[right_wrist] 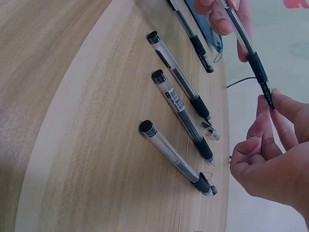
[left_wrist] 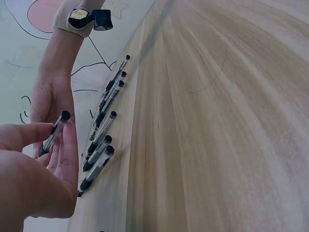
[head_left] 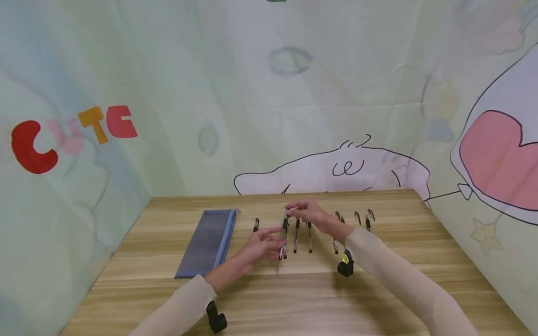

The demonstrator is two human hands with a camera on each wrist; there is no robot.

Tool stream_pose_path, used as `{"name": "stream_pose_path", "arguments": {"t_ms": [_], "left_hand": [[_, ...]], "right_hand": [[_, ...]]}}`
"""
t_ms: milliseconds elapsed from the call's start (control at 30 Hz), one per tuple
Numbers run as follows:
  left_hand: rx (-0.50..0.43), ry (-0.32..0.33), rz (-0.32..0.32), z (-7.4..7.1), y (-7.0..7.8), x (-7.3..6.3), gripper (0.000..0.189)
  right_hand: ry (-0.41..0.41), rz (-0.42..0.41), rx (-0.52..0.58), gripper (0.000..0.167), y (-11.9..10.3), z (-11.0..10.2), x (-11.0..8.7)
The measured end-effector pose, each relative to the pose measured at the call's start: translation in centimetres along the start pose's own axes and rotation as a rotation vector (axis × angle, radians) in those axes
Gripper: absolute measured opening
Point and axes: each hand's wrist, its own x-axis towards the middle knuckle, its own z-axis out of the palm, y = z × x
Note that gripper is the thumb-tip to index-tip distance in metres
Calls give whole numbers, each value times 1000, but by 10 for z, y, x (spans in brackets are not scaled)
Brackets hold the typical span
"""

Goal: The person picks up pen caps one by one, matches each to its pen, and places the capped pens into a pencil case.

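Observation:
Above the table, my left hand holds a clear-barrelled gel pen with a black grip, by its rear half. My right hand pinches the dark front end of that same pen between thumb and fingers. Both hands are on the pen, which slants in the air. Below it, several similar pens lie in a row, among them a pen with a barcode label and an unlabelled pen. Small clear caps with black clips, such as one cap, lie at the far right of the row.
A dark mesh zip pouch with blue edges lies left of the pens. One pen lies between the pouch and my left hand. The wooden table meets a printed cloth backdrop at its back and sides.

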Motion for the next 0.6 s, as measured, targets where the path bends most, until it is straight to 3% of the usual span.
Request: {"name": "stream_pose_path", "arguments": {"t_ms": [267,600], "left_hand": [[-5,9,3,4,-1,-1,58],[2,4,9,3,0,-4,59]], "right_hand": [[-47,-1,-24,48,0,2,-5],[-48,39,-3,49,-1,4,-3]]}}
